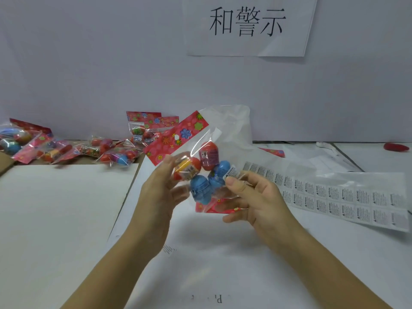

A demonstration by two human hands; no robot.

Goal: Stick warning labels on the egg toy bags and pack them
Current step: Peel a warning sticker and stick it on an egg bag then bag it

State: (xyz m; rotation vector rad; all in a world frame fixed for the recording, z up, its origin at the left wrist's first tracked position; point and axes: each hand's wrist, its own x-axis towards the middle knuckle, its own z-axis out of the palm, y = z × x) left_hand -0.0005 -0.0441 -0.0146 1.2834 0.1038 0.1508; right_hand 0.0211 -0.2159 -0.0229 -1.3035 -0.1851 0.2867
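An egg toy bag [201, 166] hangs in the air at the centre, clear plastic with red and blue eggs inside and a red flowered header card at its upper left. My left hand [160, 188] grips the bag's left side by an orange egg. My right hand [247, 197] pinches a small white warning label [231, 172] between thumb and forefinger against the bag's right side, beside a blue egg. A sheet of warning labels [347, 197] lies on the table to the right.
Several more egg toy bags [66, 146] lie in a heap at the back left, some standing near the wall. A clear outer bag [231, 123] stands behind the held bag. White board [62, 204] covers the left. A red object [396, 146] lies far right.
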